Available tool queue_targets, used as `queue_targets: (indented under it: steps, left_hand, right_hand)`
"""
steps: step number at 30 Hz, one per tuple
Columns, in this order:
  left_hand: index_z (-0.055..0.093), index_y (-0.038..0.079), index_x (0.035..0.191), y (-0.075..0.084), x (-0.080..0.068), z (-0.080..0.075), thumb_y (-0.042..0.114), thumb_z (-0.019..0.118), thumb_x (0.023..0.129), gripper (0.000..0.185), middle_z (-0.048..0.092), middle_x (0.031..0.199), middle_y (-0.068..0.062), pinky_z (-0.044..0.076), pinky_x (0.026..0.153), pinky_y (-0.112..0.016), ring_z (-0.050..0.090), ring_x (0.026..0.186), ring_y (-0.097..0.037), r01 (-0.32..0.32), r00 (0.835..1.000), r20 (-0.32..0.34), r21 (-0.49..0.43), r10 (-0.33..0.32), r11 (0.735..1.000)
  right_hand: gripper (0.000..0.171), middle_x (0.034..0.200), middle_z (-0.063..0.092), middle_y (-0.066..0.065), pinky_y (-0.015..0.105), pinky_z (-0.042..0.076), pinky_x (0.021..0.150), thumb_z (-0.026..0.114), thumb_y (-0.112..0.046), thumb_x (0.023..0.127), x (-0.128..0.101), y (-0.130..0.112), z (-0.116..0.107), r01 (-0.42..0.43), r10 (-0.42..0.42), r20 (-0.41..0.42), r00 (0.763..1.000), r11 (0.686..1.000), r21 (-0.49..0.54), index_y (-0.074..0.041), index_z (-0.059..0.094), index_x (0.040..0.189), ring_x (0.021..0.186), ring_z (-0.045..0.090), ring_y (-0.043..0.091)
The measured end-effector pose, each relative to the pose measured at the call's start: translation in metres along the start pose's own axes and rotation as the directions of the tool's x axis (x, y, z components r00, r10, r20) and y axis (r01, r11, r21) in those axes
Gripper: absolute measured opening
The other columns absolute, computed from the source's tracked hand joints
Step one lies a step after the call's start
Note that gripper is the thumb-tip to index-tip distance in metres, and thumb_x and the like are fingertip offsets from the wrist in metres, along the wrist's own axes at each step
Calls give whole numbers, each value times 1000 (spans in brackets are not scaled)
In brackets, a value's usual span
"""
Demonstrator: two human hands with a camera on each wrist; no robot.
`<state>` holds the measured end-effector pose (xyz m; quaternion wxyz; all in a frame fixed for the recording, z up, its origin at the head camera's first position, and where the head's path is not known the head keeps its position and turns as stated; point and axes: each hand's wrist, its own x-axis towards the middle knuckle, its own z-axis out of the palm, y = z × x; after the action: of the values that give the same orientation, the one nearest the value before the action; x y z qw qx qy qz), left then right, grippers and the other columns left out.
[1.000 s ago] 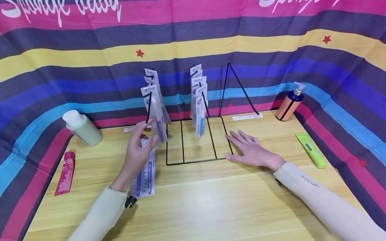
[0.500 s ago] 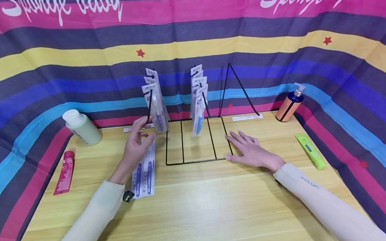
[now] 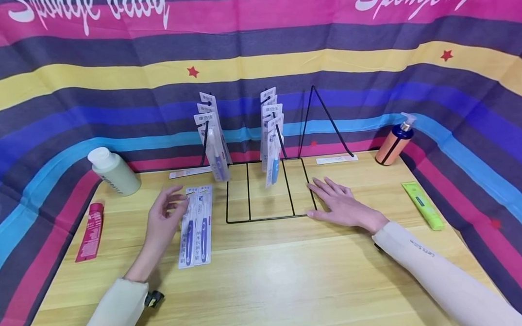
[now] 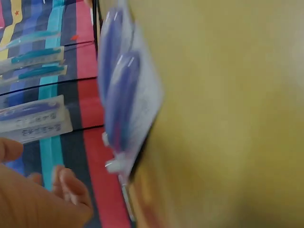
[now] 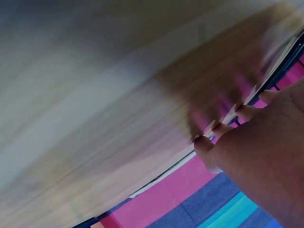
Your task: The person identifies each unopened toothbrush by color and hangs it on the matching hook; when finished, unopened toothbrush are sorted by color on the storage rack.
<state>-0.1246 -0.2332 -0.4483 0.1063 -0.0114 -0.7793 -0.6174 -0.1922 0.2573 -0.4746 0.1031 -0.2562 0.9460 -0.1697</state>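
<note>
My left hand (image 3: 163, 213) is in the air just left of two purple toothbrush packs (image 3: 196, 229), which lie side by side on the table. Its fingers are loosely bent with nothing between them, and the left wrist view shows the hand (image 4: 42, 194) beside those packs. My right hand (image 3: 339, 203) rests flat with spread fingers, fingertips at the right side of the black wire rack (image 3: 268, 218). Purple toothbrush packs (image 3: 217, 155) hang from the rack's left hook, and blue toothbrush packs (image 3: 273, 152) from its middle one. The right arm (image 3: 329, 116) of the rack carries no pack.
A pale green bottle (image 3: 117, 174) and a pink tube (image 3: 90, 233) are at the left. At the right are an orange pump bottle (image 3: 393, 145) and a green tube (image 3: 422, 204). Behind the table (image 3: 270, 279) hangs a striped cloth (image 3: 238, 42).
My left hand has drawn back from the hanging purple packs, moving left and toward me. Those packs swung a little. My right hand has kept its place.
</note>
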Motion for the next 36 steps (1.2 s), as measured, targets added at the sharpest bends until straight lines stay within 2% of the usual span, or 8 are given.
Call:
queue_targets:
  steps: [4,9,13,17,19,22,27,36]
  left_hand:
    - [43,9,167,-8,-15,-6,14,69,109,64,60,144,-24,51,86,-19,60,110,-15,177,983,29,95,-180,980]
    - [26,9,174,-13,-21,-7,21,77,104,87,52,151,-26,51,85,-23,56,114,-27,305,943,77,196,-325,932]
    - [19,3,173,-12,-19,-5,19,81,100,97,55,143,-27,52,84,-32,57,113,-32,357,912,96,299,-400,885]
    - [21,0,171,-10,-16,-5,12,80,98,95,60,122,-22,50,82,-36,60,106,-32,356,905,89,376,-416,855]
    - [23,3,171,-10,-16,-6,9,79,98,93,57,113,-17,48,78,-36,57,99,-30,347,907,96,378,-409,858]
    - [27,7,171,-12,-16,-7,6,78,98,89,54,107,-13,47,73,-33,53,92,-25,321,915,132,334,-381,886]
    - [40,2,164,-14,-20,-12,-1,71,101,71,59,117,-17,48,66,-27,52,86,-18,300,924,184,199,-336,933]
    - [49,3,160,-10,-27,-20,-2,62,105,58,60,129,-18,48,62,-25,55,81,-14,358,915,145,137,-376,924]
  right_hand:
    - [94,183,11,6,73,12,122,57,-70,105,1,-1,-1,2,-2,-1,1000,1000,-1,-20,21,177,166,3,38]
    - [94,182,12,9,75,12,121,58,-69,105,2,-1,-1,7,-7,-6,1000,1000,1,-18,22,176,166,4,41]
    - [94,182,12,9,74,12,121,58,-69,105,2,0,-2,3,-3,-4,1000,1000,5,-18,22,176,166,4,41]
    - [94,182,12,7,73,12,122,56,-71,105,2,-1,-2,2,-2,1,1000,1000,5,-19,22,176,166,3,39]
    - [94,182,12,8,74,12,121,56,-70,105,2,-1,-2,5,-5,-1,1000,1000,2,-18,22,176,166,4,40]
    - [94,182,13,10,75,12,120,58,-68,106,2,-2,-2,11,-11,-7,1000,1000,2,-17,23,176,166,4,42]
    - [94,182,12,10,75,12,120,57,-69,106,1,-2,-2,10,-10,-3,1000,1000,-2,-17,22,176,166,4,42]
    - [95,182,12,8,74,13,121,57,-70,105,0,-2,-1,7,-7,-4,1000,1000,-7,-18,23,176,166,5,41]
